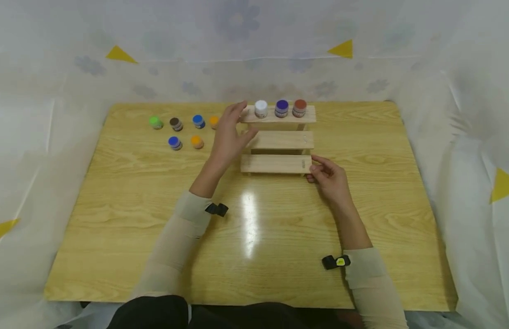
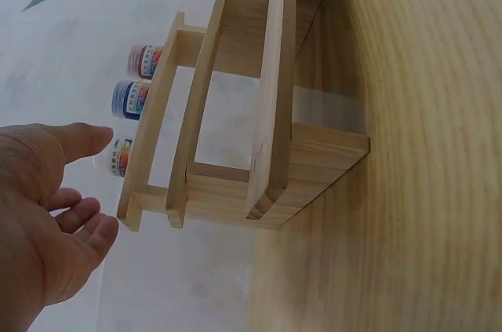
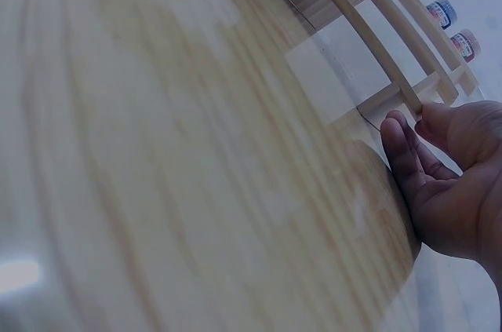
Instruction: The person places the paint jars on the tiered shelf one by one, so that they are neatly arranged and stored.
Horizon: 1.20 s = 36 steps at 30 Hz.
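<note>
In the head view, a three-step wooden stand (image 1: 282, 140) sits at the far side of the table (image 1: 131, 192), right of six loose jars (image 1: 174, 143); white, purple and red jars (image 1: 281, 109) line its far step. The left hand (image 1: 228, 137) is spread wide by its left end. The left wrist view shows that hand holding nothing, thumb near the white jar. In the right wrist view, the right hand (image 3: 451, 183) pinches the near step's right end

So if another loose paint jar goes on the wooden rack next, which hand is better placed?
Probably the left hand: it looks empty, and the loose paint jars stand to its left. The right hand is farther away, holding the bottom shelf of the wooden rack.
</note>
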Each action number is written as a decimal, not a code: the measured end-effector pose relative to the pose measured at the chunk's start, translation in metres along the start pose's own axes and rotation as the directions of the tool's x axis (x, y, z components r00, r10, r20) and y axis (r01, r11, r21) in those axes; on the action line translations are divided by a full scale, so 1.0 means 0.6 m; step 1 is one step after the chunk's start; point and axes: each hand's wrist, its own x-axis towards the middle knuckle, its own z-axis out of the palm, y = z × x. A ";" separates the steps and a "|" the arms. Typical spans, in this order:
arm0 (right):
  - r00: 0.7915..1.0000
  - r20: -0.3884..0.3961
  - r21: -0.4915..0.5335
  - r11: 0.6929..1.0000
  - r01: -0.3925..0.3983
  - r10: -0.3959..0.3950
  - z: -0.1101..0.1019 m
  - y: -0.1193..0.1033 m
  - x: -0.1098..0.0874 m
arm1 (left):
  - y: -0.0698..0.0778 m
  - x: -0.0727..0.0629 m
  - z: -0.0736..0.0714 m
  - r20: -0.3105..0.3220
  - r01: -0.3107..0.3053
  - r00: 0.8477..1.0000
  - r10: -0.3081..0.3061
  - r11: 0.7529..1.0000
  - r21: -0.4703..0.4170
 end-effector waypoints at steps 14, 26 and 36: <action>1.000 0.005 -0.033 0.999 -0.018 0.018 -0.002 -0.004 -0.002 | -0.075 -0.106 -0.031 -0.110 0.155 0.981 -0.159 0.987 -0.046; 1.000 -0.006 -0.001 1.000 -0.009 0.009 -0.001 -0.003 -0.002 | -0.149 -0.119 -0.063 -0.254 0.343 0.908 -0.333 0.939 -0.007; 1.000 0.011 0.000 1.000 -0.007 0.007 0.001 -0.006 -0.002 | -0.198 -0.102 -0.079 -0.161 0.339 0.928 -0.337 0.941 -0.013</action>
